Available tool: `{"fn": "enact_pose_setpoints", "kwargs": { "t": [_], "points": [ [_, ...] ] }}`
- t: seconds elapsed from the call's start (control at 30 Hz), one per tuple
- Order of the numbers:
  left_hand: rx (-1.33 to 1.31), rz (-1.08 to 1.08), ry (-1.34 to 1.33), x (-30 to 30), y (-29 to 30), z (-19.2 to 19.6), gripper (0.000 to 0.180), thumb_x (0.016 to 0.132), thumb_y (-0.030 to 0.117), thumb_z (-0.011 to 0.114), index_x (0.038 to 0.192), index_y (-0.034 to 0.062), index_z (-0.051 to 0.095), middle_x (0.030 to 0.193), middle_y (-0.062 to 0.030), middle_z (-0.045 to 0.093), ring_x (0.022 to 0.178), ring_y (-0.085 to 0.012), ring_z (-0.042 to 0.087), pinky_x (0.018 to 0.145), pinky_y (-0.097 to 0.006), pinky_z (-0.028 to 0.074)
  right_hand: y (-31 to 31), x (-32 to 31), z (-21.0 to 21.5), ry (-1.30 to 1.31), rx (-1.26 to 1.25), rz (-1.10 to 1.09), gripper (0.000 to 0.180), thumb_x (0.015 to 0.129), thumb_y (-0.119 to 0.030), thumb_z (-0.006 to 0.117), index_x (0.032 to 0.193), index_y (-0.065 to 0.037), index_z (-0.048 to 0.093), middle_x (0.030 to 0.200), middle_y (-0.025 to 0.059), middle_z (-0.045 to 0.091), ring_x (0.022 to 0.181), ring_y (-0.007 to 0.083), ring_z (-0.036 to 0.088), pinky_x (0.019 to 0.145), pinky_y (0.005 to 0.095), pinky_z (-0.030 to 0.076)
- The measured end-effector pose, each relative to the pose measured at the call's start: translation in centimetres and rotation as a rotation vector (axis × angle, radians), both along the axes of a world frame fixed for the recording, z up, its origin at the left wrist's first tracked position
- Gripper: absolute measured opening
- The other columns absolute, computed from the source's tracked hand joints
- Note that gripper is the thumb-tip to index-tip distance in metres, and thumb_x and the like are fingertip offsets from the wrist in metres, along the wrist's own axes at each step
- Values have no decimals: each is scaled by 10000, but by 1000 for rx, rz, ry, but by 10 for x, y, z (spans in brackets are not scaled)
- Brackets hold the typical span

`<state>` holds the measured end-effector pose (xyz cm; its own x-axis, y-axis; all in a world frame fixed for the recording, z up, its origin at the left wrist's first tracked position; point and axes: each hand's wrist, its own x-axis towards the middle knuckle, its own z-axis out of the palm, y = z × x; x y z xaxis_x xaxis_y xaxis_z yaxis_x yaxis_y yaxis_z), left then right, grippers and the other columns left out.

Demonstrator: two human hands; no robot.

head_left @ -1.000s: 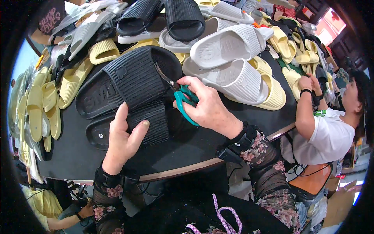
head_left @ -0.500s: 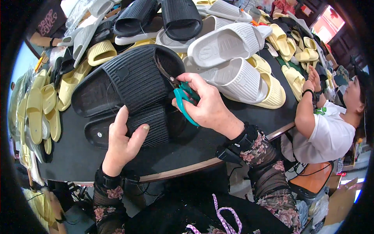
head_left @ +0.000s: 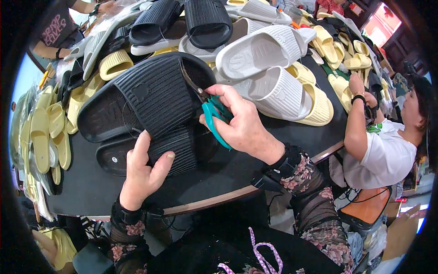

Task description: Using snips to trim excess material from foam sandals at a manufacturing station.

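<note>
A pair of black ribbed slides lies in front of me, the upper slide [head_left: 150,98] overlapping the lower slide [head_left: 171,153]. My right hand [head_left: 239,121] is closed round the teal handles of a pair of scissors [head_left: 213,116]. Their blades reach against the strap edge of the upper slide, near its opening. My left hand [head_left: 146,171] rests on the slides with thumb and index finger spread apart. The index fingertip touches the upper slide's strap edge, and the thumb lies over the lower slide. Its other fingers are mostly hidden.
Black slides [head_left: 207,23], grey slides [head_left: 255,52] and a yellow slide [head_left: 319,107] are heaped beyond my hands. More yellow slides [head_left: 40,137] pile up at the left. A co-worker in a white shirt [head_left: 388,150] handles slides at the right. The dark table [head_left: 77,192] has a curved front edge.
My hands and the scissors stay almost in place, and the upper slide has shifted slightly left. The co-worker's raised hand at the right has moved. More of a person shows at the far left.
</note>
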<state>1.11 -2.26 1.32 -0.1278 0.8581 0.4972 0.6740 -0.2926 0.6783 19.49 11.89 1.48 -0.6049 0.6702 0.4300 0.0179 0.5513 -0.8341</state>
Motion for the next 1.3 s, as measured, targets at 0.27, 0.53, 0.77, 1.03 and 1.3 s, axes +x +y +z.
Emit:
{"fn": "enact_pose_setpoints", "kwargs": {
  "t": [0.27, 0.53, 0.77, 1.03, 1.3],
  "points": [
    [22, -11, 6, -6, 0, -10, 476, 738, 28, 661, 1132, -136, 450, 893, -216, 647, 791, -251, 669, 700, -292, 497, 2, -5, -9, 35, 54, 7, 418, 798, -39, 677, 1146, 25, 454, 784, 56, 585, 730, 64, 540, 657, 234, 453],
    [-7, -9, -7, -3, 0, -8, 449, 740, 31, 658, 1108, -132, 460, 882, -206, 646, 783, -235, 663, 700, -285, 493, 3, -1, -7, 25, -34, 17, 436, 796, -20, 678, 1169, 17, 455, 874, 47, 591, 776, 66, 562, 708, 209, 462],
    [-63, -20, -62, -2, 1, -4, 404, 748, 32, 642, 1104, -93, 497, 924, -182, 654, 833, -221, 661, 735, -280, 486, 4, -1, -8, 63, -56, 10, 414, 778, -111, 696, 1110, 25, 490, 833, 160, 626, 755, 156, 625, 669, 298, 474],
    [-33, 12, -211, -4, 4, -4, 413, 770, 26, 612, 1155, -77, 502, 960, -176, 647, 884, -206, 640, 792, -274, 470, 6, -8, -19, 123, -75, -22, 390, 790, -96, 694, 1105, 13, 490, 746, 104, 588, 670, 132, 564, 627, 279, 465],
    [-244, 1, -407, -15, 8, -24, 498, 836, 140, 624, 1226, -93, 418, 941, -85, 567, 805, -112, 521, 741, -248, 447, 8, -6, -19, 120, -136, -39, 373, 802, -96, 689, 1108, 0, 498, 779, 66, 603, 719, 72, 549, 646, 245, 466]
  ]
}}
